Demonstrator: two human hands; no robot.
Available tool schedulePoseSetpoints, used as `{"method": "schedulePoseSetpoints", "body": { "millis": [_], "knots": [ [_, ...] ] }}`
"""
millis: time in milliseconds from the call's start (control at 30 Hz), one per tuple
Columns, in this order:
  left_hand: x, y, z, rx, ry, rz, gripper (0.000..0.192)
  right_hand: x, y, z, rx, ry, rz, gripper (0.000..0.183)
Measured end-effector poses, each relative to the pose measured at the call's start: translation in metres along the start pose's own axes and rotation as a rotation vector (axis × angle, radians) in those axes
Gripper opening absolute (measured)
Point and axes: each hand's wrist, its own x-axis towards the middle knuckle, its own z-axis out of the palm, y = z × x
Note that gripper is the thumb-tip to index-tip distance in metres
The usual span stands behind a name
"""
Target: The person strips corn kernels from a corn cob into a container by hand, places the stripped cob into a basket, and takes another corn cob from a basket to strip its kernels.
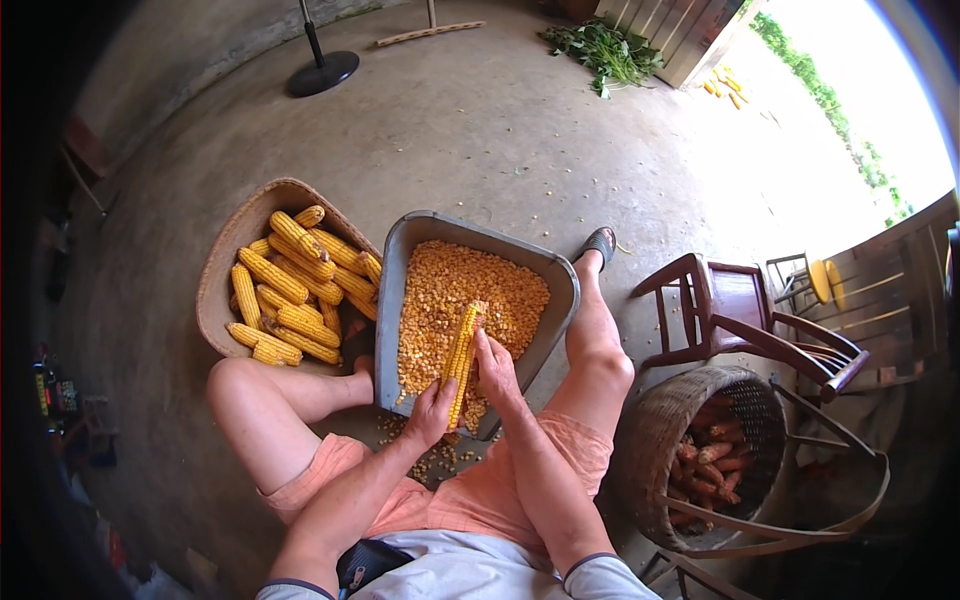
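An ear of yellow corn (460, 356) slants over a grey scoop-shaped bin (390, 315) between my legs. Loose corn kernels (465, 274) cover the bin's floor. My left hand (433, 411) grips the ear's lower end. Against its right side near the upper end, my right hand (495, 369) presses with its thumb and fingers. Some kernels are gone from that upper right part, and the bare cob shows there. My right fingertips are partly hidden behind the ear.
Whole corn ears (274, 274) fill a woven scoop basket (217, 285) at left. On the right, a handled wicker basket (645, 465) holds reddish stripped cobs (709, 472) beside a wooden chair (735, 300). Farther off are a black stand base (322, 73), a wooden rake (431, 31) and green leaves (604, 56).
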Motion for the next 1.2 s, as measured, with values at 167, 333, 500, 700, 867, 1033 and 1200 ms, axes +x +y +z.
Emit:
{"method": "schedulePoseSetpoints", "body": {
  "millis": [167,333,500,700,867,1033,1200],
  "knots": [
    [0.013,-0.033,-0.012,0.233,0.105,0.252,0.043,-0.001,0.014,0.020,-0.413,0.090,-0.264,0.048],
    [0.005,-0.007,0.001,0.082,0.025,0.120,0.044,0.004,0.024,0.011,-0.458,0.211,-0.356,0.036],
    [0.005,-0.006,-0.003,-0.088,-0.020,-0.020,0.046,0.000,0.019,0.013,-0.213,0.123,-0.203,0.037],
    [0.018,-0.023,-0.006,0.158,0.183,0.186,0.046,-0.009,0.009,0.025,-0.336,-0.006,-0.119,0.050],
    [0.021,-0.030,-0.012,0.079,0.115,0.127,0.043,-0.006,0.017,0.022,-0.429,-0.010,-0.147,0.046],
    [0.019,-0.021,-0.011,0.092,0.085,0.142,0.044,-0.005,0.021,0.019,-0.402,-0.007,-0.224,0.040],
    [0.011,0.000,-0.007,-0.153,-0.020,-0.071,0.048,-0.004,0.021,0.017,-0.253,0.063,-0.233,0.041]
  ]
}}
